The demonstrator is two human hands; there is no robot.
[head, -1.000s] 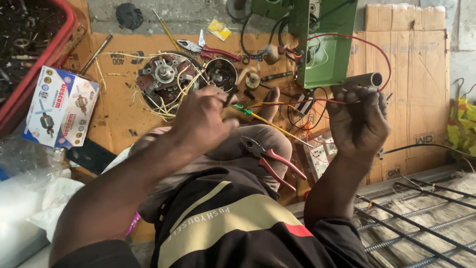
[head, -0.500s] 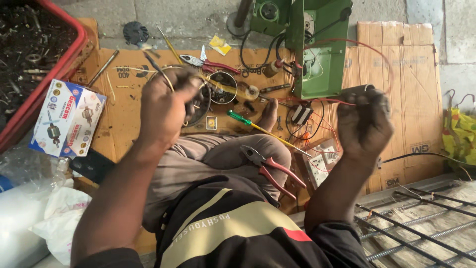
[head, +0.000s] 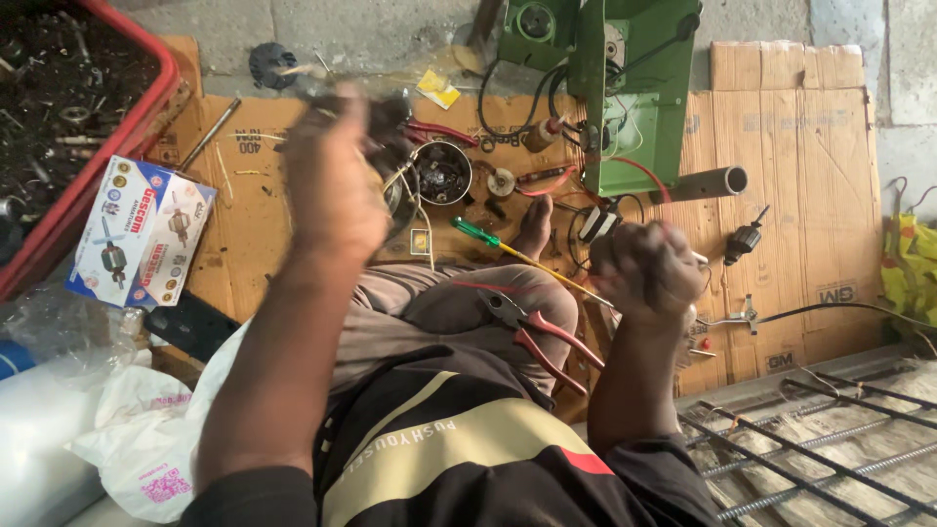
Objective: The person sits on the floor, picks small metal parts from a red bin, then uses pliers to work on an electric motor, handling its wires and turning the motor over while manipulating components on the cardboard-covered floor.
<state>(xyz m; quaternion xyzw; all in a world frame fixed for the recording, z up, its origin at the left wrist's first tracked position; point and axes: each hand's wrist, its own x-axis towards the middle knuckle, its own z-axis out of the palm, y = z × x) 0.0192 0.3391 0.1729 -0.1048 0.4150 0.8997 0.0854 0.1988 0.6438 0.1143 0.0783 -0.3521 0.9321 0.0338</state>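
Where flattened cardboard (head: 781,185) covers the floor across the middle of the frame, a red crate (head: 117,156) of dark metal scrap fills the upper left corner and a green machine housing (head: 634,88) stands at the top, right of centre, with black and red wires trailing from it. At the lower right lies a grid of steel bars (head: 820,439). A printed carton (head: 142,234) rests at the left, just below the crate, with a white plastic bag (head: 137,439) under it in the lower left.

The left hand (head: 332,185) is raised in the upper middle, blurred, its fingers curled around a dark motor part (head: 386,122) trailing thin wires; the exact grip cannot be told. The right hand (head: 649,273), right of centre, is closed into a fist around thin wires that run up toward the green housing. Between the hands, a round metal motor shell (head: 444,174) sits on the cardboard. Red-handled pliers (head: 532,332) lie on the person's knee near the centre, and a green-handled screwdriver (head: 488,237) lies just above them, its shaft pointing toward the right hand
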